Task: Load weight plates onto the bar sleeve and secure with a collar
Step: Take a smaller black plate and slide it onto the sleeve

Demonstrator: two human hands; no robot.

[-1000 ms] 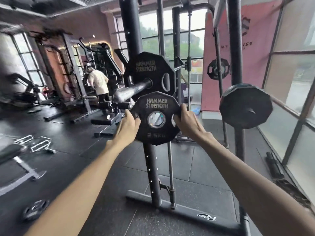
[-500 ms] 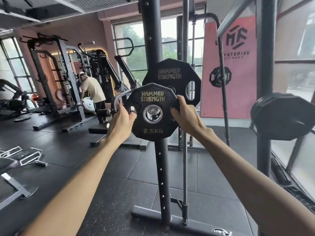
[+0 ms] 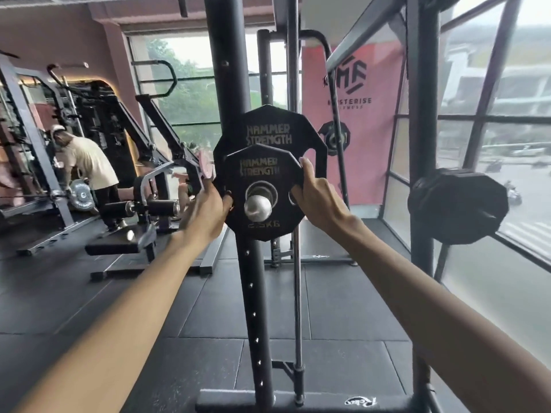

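Dark rubber floor [image 3: 89, 293], tall daylit windows [image 3: 193, 93]

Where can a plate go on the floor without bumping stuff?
The floor mats are bare between the rack post and the padded bench, and between the chrome rod and the window-side post. It is crowded around the bench on the left, and at the bar sleeve, where the left hand and right hand hold the small plate.

The steel bar sleeve [image 3: 258, 207] carried two black plates threaded on it: a smaller plate [image 3: 264, 234] in front (marked 2.5 KG) and a larger plate [image 3: 268, 119] behind. The dark rubber-tiled floor [image 3: 343, 308] bore the rack's flat base [image 3: 313, 402], from which its upright [image 3: 256, 293] rose.
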